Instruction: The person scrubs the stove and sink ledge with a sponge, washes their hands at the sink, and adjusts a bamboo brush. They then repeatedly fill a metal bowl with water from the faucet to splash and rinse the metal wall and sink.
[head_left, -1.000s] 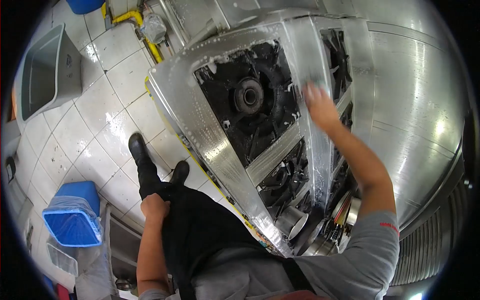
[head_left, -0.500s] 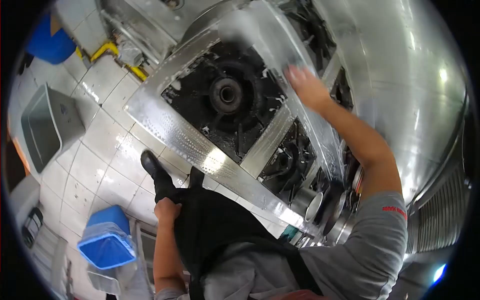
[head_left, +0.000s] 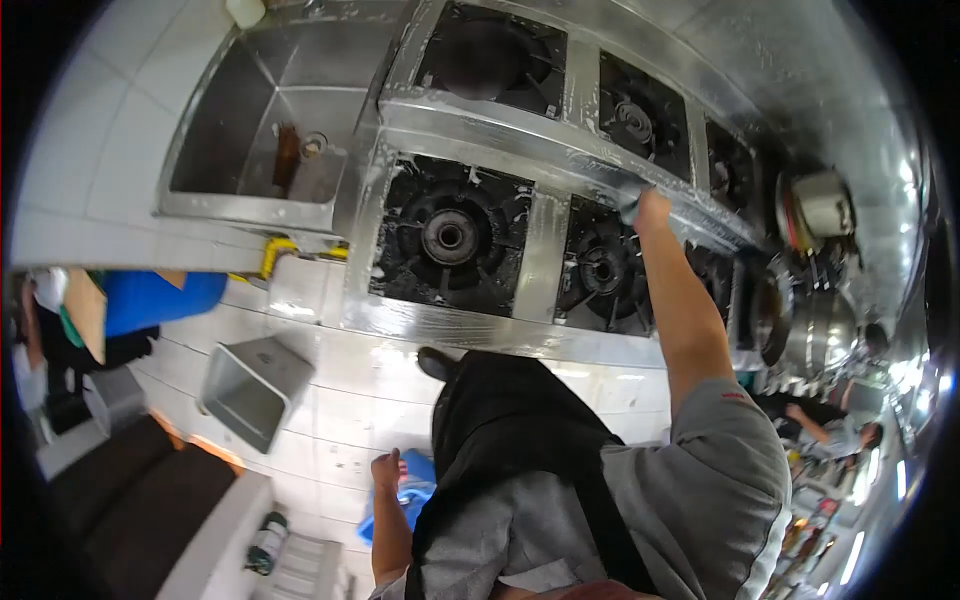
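Note:
My right hand (head_left: pixel 653 209) reaches out over the steel stove (head_left: pixel 548 225) and presses against the raised ledge (head_left: pixel 480 128) between the front and back burners. Its fingers are closed on a small greyish cloth or pad (head_left: pixel 630 208), blurred and partly hidden. White suds streak the steel and the black grates around it. The nearest grate is the middle front burner (head_left: pixel 602 270). My left hand (head_left: pixel 387 470) hangs low at my side, away from the stove, its fingers curled with nothing visible in them.
Left of the stove is a steel sink (head_left: pixel 250 208) with a brown brush-like thing (head_left: pixel 287 160) inside. A grey bin (head_left: pixel 258 390) lies tipped on the tiles. Pots (head_left: pixel 825 325) stand at the stove's right end. Another person (head_left: pixel 835 435) is far right.
My view has turned and widened, bringing the sink and back burners in. My right hand has moved rightward along the ledge. My left hand has moved off my apron to my side.

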